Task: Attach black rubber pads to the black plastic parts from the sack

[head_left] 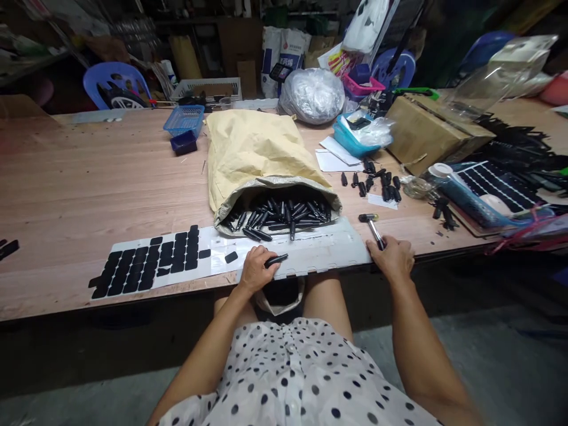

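My left hand [260,269] is closed on a slim black tapered tube [276,260] above the front edge of a grey-white board [319,248]. My right hand [393,257] grips the dark handle of a small hammer [374,229], whose shaft is silver and whose head is black and yellowish; the head points away from me, to the right of the board. Behind the board lies a cream paper sack [261,142], its mouth towards me, with many similar black tubes [284,213] spilling to its lip.
A white sheet with black rounded patches [137,269] lies to the left. Short black pieces [386,186] are scattered on the right, near a cardboard box [430,133]. Blue baskets [184,120] and a plastic-wrapped bundle [313,94] stand behind. An open bag [284,296] sits between my legs.
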